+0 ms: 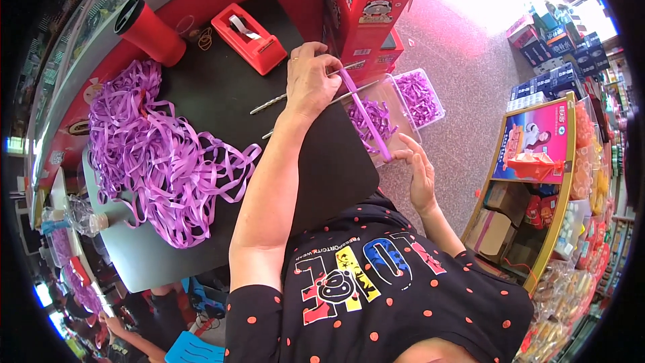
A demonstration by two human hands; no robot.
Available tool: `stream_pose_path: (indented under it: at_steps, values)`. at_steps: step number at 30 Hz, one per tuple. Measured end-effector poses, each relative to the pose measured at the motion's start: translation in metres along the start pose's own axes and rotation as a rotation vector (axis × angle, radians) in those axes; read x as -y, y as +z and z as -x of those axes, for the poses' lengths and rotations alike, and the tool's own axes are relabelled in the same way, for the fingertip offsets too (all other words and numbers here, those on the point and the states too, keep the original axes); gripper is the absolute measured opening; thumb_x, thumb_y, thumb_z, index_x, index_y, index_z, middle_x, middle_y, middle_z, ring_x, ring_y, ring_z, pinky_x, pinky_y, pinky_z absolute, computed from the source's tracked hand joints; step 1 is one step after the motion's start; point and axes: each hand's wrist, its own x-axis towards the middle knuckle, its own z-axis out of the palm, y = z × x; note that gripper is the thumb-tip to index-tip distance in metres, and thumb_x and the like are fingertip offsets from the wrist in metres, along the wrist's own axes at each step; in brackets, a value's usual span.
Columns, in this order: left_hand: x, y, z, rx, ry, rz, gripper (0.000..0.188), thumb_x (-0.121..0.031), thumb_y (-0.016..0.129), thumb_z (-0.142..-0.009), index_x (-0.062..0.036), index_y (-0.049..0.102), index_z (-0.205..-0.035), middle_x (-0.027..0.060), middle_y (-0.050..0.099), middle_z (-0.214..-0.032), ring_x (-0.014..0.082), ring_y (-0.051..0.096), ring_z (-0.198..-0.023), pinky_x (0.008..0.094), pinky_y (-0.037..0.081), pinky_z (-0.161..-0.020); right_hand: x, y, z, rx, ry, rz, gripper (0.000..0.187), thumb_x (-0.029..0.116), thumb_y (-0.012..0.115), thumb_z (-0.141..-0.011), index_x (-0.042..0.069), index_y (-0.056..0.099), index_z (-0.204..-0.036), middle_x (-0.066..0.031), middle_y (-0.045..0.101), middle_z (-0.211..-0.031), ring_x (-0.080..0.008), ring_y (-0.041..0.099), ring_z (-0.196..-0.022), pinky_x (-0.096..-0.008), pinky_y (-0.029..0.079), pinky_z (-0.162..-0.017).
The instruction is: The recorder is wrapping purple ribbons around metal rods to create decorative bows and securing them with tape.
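My left hand (312, 81) is closed on one end of a flat purple ribbon (363, 111) above the table's right edge. The ribbon runs taut to my right hand (418, 171), whose thumb and fingertips pinch its nearer end. Two thin metal rods, one with a twisted shaft (270, 103), lie across under my left hand; whether its fingers also grip them is hidden. Below the ribbon stands a clear tub (396, 111) with short purple pieces in it. Beside it is a second clear box (440, 109) of similar pieces. A large heap of purple ribbon (171, 168) covers the table's left side.
On the black table (329, 175) stand a red tape dispenser (250, 39) and a red tumbler (151, 30), with rubber bands (205, 39) between them. Tall red boxes (369, 7) rise beyond the table. A display shelf (514, 195) stands right. Another person's arm (131, 336) shows lower left.
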Motion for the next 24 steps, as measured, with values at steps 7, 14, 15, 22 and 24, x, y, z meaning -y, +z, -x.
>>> stream_pose_path:
  at_steps: [7,14,15,22,24]
  values:
    - [0.000,-0.002,0.001,0.002,-0.016,0.019,0.017,-0.006,0.072,-0.062,-0.0107,0.073,-0.078,0.0072,0.057,-0.111,0.0288,0.048,-0.110,0.0380,0.040,-0.094,0.037,-0.002,-0.004,0.007,-0.160,0.191,0.048,0.032,0.029,-0.101,-0.001,0.051,-0.128,-0.0085,0.069,-0.093,-0.0168,0.051,-0.106,-0.0352,0.030,-0.100]
    - [0.000,-0.001,0.000,0.002,0.002,0.020,0.017,-0.006,0.070,-0.063,-0.0099,0.072,-0.079,0.0099,0.057,-0.112,0.0303,0.049,-0.110,0.0385,0.042,-0.092,0.092,0.013,-0.072,0.087,-0.405,-0.016,0.055,0.036,0.026,-0.101,-0.008,0.048,-0.127,-0.0112,0.068,-0.092,-0.0144,0.060,-0.094,-0.0298,0.036,-0.092]
    - [0.002,-0.001,0.001,-0.017,0.002,0.026,0.015,-0.005,0.071,-0.062,-0.0100,0.072,-0.076,0.0081,0.057,-0.110,0.0292,0.049,-0.110,0.0379,0.041,-0.093,0.102,0.022,-0.089,0.117,-0.401,-0.130,0.055,0.035,0.026,-0.102,-0.008,0.047,-0.129,-0.0115,0.068,-0.094,-0.0123,0.059,-0.094,-0.0279,0.037,-0.091]
    - [0.003,0.002,0.000,-0.069,-0.024,0.008,0.011,-0.002,0.070,-0.060,-0.0024,0.066,-0.070,0.0147,0.056,-0.110,0.0335,0.049,-0.108,0.0393,0.043,-0.092,0.081,0.050,-0.226,0.378,-0.337,0.092,0.059,0.044,0.023,-0.102,0.002,0.035,-0.141,-0.0091,0.066,-0.108,-0.0136,0.056,-0.101,-0.0280,0.037,-0.095]
    - [-0.002,-0.001,-0.001,-0.068,-0.042,0.012,0.012,-0.001,0.069,-0.060,-0.0004,0.063,-0.070,0.0166,0.056,-0.110,0.0351,0.049,-0.108,0.0394,0.043,-0.092,0.067,0.057,-0.239,0.392,-0.248,0.072,0.060,0.046,0.021,-0.102,0.005,0.033,-0.143,-0.0083,0.066,-0.111,-0.0148,0.056,-0.102,-0.0285,0.037,-0.095]
